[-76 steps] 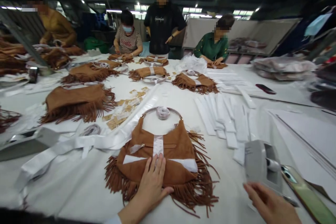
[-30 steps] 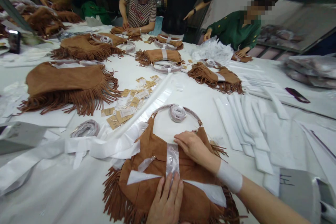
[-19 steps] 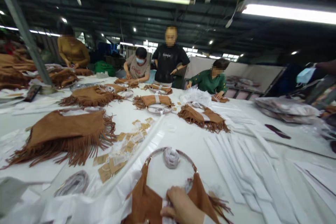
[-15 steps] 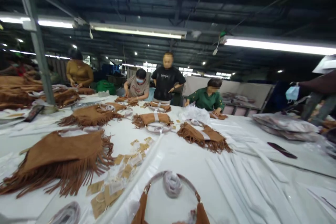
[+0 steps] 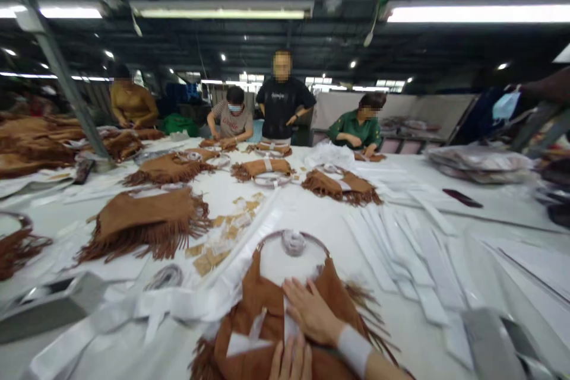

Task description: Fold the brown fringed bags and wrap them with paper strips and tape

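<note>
- Head view: the brown fringed bag [image 5: 275, 323] lies right in front of you on the white tabletop [image 5: 312, 214], its lower part cut off by the picture edge, its handle [image 5: 314, 239] arched away from you with the coiled strap [image 5: 293, 243] inside the arch.
- Your right hand [image 5: 312, 312] is laid over the upper front of the bag, beside and partly over the white strip [image 5: 290, 323]; its grip is released, fingers stretched out and clenching nothing.
- Your left hand [image 5: 291, 362] shows only its fingers, spread on the bag near the strip's lower end; that grip looks released too, though you cannot see the palm or thumb.
- Uneven pressure from your two hands could crease the strip or leave it crooked; its far end under your right hand is hidden, so you cannot tell how it sits.
- Dragging a palm sideways could shift the pale piece [image 5: 243, 344] on the bag's front or rumple the soft material.
- The white ribbon [image 5: 178, 303] runs close to the bag's left side, so sliding the bag that way could snag it in the fringe [image 5: 205, 362].
</note>
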A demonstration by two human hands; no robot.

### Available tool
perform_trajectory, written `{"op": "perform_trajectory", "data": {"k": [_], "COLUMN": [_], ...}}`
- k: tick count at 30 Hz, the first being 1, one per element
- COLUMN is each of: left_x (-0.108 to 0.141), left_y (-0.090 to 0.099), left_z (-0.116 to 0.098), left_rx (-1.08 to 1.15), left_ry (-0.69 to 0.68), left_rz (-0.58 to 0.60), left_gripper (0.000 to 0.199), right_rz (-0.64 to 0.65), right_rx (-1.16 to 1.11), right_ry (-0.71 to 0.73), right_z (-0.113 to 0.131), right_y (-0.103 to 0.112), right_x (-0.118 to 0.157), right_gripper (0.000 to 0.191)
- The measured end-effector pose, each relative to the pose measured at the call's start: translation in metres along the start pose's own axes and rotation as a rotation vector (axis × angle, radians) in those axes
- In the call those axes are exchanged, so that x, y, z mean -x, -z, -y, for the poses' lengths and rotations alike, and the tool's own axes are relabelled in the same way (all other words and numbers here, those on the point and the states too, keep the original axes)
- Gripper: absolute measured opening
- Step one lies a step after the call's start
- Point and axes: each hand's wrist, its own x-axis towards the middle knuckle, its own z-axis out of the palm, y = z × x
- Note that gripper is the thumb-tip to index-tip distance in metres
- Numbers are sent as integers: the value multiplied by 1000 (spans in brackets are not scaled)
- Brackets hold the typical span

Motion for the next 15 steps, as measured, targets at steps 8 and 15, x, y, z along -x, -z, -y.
{"op": "perform_trajectory", "data": {"k": [8, 15], "left_x": [63, 73], "left_y": [52, 45], "left_z": [-28, -8], "left_rx": [-174, -163], "left_ry": [39, -36], "left_rz": [-229, -83], "left_gripper": [81, 78], "right_rz": [-74, -141], "right_rx": [165, 371], "right_ry": [-36, 37], "right_z": [49, 37], "right_y": [19, -26], "right_x": [83, 153], "right_gripper": [56, 61]}}
